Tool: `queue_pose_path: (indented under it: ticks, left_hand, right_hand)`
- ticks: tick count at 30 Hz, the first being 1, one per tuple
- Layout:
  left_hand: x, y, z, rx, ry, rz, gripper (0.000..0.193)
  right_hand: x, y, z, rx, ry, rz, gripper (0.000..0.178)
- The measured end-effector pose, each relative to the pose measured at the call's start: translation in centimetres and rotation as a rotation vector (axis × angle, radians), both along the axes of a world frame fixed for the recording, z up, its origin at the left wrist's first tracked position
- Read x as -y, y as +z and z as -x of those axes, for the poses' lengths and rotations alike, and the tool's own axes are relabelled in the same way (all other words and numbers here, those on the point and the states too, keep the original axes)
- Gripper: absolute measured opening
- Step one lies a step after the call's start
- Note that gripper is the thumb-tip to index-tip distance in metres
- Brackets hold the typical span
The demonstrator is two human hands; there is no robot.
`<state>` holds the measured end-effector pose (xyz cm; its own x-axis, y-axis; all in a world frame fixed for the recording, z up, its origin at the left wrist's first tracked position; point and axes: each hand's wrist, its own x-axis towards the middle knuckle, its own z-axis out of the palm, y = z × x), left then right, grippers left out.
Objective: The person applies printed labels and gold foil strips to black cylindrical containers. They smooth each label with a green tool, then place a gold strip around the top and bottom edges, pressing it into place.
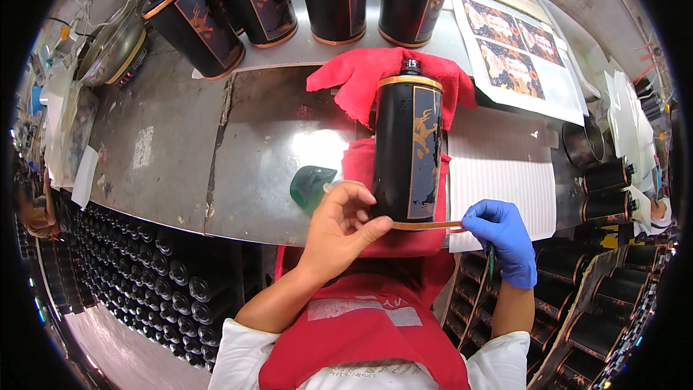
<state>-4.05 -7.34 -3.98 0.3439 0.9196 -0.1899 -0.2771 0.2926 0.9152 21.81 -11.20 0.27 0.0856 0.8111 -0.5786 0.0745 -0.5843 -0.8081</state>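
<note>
A black bottle (393,152) with gold trim lies on the counter (162,166), its neck pointing away from the person, its base toward the apron. A thin brown strip (427,226) runs along the base. The blue-gloved right hand (503,235) has its fingers clamped on the strip's right end. The bare left hand (338,227) curls at the base's left corner, thumb by the strip's other end; whether its fingers close on anything, I cannot tell.

Just beyond the left hand sits a green translucent piece (308,186), crowding that side. A bunched red cloth (357,79) lies around the neck. Standing black bottles (328,0) block the far side; a white ribbed sheet (505,180) covers the right, with a printed sheet (505,47) beyond and a metal cup (583,143) near the edge.
</note>
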Motion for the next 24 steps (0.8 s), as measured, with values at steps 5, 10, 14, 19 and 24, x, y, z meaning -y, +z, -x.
queue_pose_path:
  ticks: [5,10,14,19,24]
  left_hand:
    - [-0.8,-0.7,0.6,0.043,-0.087,0.050,0.032]
    - [-1.8,-1.0,0.9,0.061,-0.156,0.042,0.030]
    - [-2.6,-1.1,1.7,0.040,-0.241,0.076,0.032]
    - [-0.5,0.8,0.4,-0.534,0.090,-0.589,0.070]
    - [-0.6,4.0,-4.3,-0.984,-0.212,-1.198,0.084]
  right_hand:
    - [-0.1,-0.3,-0.1,-0.009,0.005,0.008,0.014]
    - [-0.2,-0.6,-0.4,-0.004,0.012,0.009,0.015]
    - [-0.3,-0.4,-0.7,0.023,0.037,0.018,0.016]
    - [-0.6,0.3,-0.9,-0.008,0.070,0.012,0.014]
    - [-0.6,0.2,-1.6,-0.012,0.090,0.036,0.014]
